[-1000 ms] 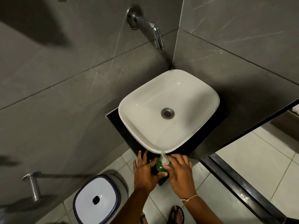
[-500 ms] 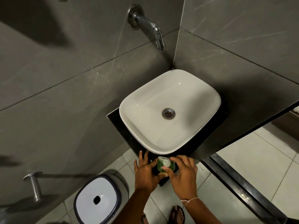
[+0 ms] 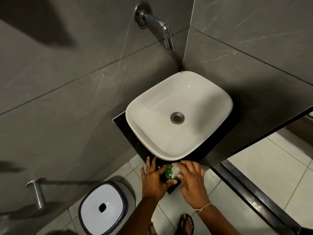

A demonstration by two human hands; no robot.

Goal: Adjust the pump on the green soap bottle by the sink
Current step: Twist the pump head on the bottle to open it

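Note:
A green soap bottle (image 3: 168,172) stands on the black counter corner just in front of the white sink (image 3: 179,114). Its pale pump head (image 3: 175,171) points toward me and slightly left. My left hand (image 3: 155,181) wraps the bottle's left side, thumb under it. My right hand (image 3: 193,182) holds the pump head from the right with its fingertips. Most of the bottle's body is hidden between my hands.
A chrome tap (image 3: 157,25) juts from the grey tiled wall above the sink. A white-lidded bin (image 3: 103,207) stands on the floor at lower left, beside a metal wall peg (image 3: 38,192). A black floor threshold (image 3: 254,197) runs to the right.
The pump head has turned: one second ago its spout pointed up toward the sink, now it points down toward me. Both hands stayed around the bottle.

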